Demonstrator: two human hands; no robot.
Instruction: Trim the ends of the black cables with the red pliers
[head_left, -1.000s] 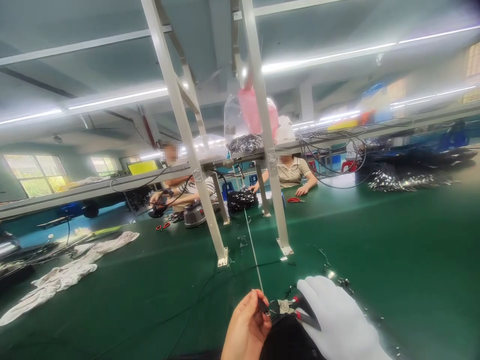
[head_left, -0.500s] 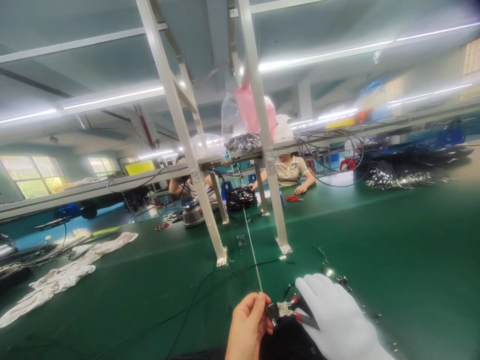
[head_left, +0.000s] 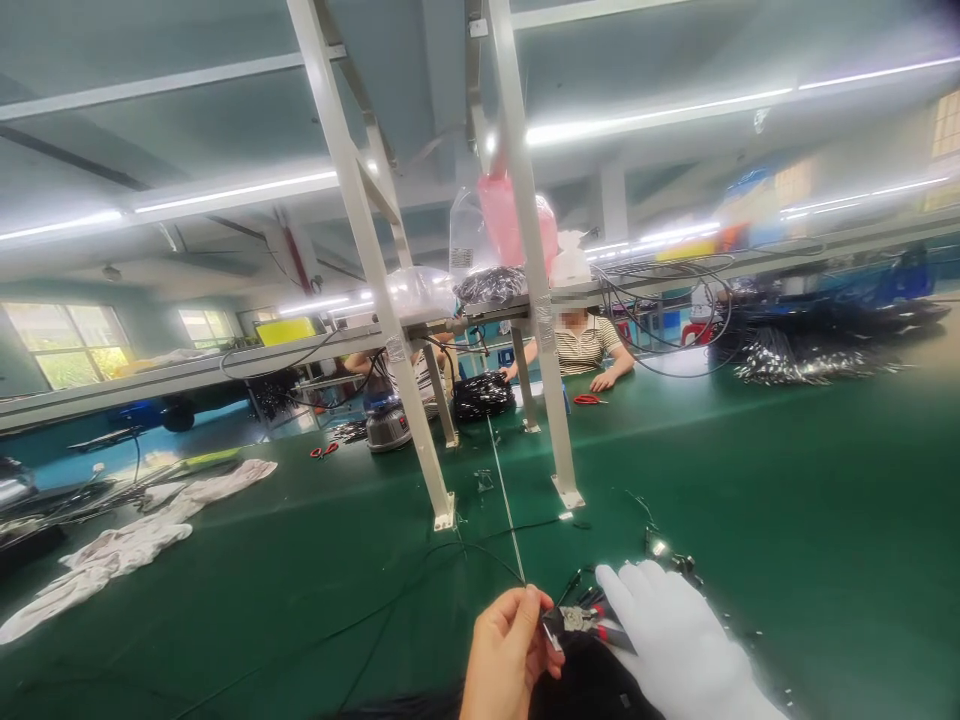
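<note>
Near the bottom centre, my bare left hand (head_left: 510, 645) pinches a thin black cable (head_left: 491, 555) between thumb and fingers. A small shiny metal piece (head_left: 553, 640) shows at the fingertips; its exact kind is unclear. My right hand (head_left: 675, 630), in a white glove, is closed around the red-and-black handles of pliers (head_left: 581, 618). The pliers' jaws lie right against my left fingertips, by the cable end. Whether the jaws touch the cable is hidden. Dark material fills the space below both hands.
Two shelf posts (head_left: 566, 460) stand on the green table (head_left: 810, 520). Beyond them lie a black cable bundle (head_left: 484, 396) and red-handled cutters (head_left: 589, 399). A person (head_left: 592, 345) sits opposite. White gloves (head_left: 127, 560) lie left; small black parts (head_left: 679, 560) are scattered right.
My left hand and the pliers have shifted slightly right. The metal piece at my left fingertips shows more now. Both hands keep their hold.
</note>
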